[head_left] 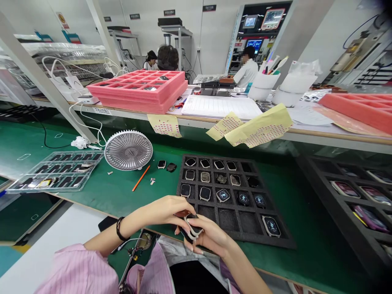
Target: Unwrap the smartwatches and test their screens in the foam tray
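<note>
Both of my hands meet at the bench's front edge, around a smartwatch (193,229) with a silver frame and dark faces. My left hand (170,210) grips it from the upper left, its fingers curled over the top. From the right, my right hand (212,234) pinches the frame, thumb on top and fingers beneath. The fingers partly cover the watch, so I cannot tell whether it is one piece or separated parts. Just beyond my hands lies a black foam tray (219,204) with several watches in its compartments, some with lit dials.
A round fan (128,150), an orange stick (141,178) and two loose watch pieces (166,165) lie left of the foam tray. Farther left is a clear parts tray (55,171). Another black tray (330,200) stands right. A shelf above holds pink foam trays (137,96). People sit beyond.
</note>
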The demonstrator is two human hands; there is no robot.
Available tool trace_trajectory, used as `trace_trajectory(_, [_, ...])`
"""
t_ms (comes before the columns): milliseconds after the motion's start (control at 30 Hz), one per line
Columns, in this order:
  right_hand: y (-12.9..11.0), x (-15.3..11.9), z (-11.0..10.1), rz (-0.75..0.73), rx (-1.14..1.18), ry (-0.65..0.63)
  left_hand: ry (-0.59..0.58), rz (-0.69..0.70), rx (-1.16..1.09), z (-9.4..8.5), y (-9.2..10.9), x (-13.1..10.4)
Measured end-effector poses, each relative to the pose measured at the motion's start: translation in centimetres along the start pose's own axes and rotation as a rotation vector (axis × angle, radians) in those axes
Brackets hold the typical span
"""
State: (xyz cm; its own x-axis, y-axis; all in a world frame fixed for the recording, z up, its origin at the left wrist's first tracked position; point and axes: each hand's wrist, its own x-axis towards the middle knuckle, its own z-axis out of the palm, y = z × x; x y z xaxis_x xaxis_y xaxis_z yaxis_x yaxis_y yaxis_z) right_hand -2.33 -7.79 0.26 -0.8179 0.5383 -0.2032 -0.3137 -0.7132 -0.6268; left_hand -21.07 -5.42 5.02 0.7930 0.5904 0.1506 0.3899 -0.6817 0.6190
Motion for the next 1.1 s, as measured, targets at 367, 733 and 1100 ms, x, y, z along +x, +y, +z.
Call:
trace_trajectory(367, [-0.4, 0.3, -0.4, -0.048, -0.129, 0.1, 0.078, -0.108, -0.083, -0.3, 0.3, 0.1])
trace_trajectory(733, [-0.2, 1.3, -1.1, -0.529, -0.903, 0.623, 0.358, -0.222, 0.282, 5.6, 0.2, 2.5])
trace_trajectory(1100, [-2.3, -0.1, -2.4, -0.302, -0.336, 0.333, 0.465, -0.044, 0.237, 4.8, -1.1, 2.3])
